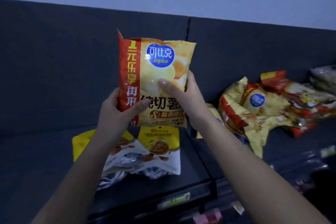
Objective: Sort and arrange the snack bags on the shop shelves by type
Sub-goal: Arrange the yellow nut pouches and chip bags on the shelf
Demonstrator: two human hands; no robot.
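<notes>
Head view: both hands hold a yellow chip bag (156, 71) upright above the dark shelf (45, 151). The left hand (116, 112) grips its lower left edge. The right hand (187, 96) grips its right side, thumb across the front.

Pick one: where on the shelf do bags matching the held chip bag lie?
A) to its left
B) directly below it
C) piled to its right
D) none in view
C: a pile of chip bags with the same blue logo lies right of the held chip bag, which the left hand and right hand grip.
</notes>
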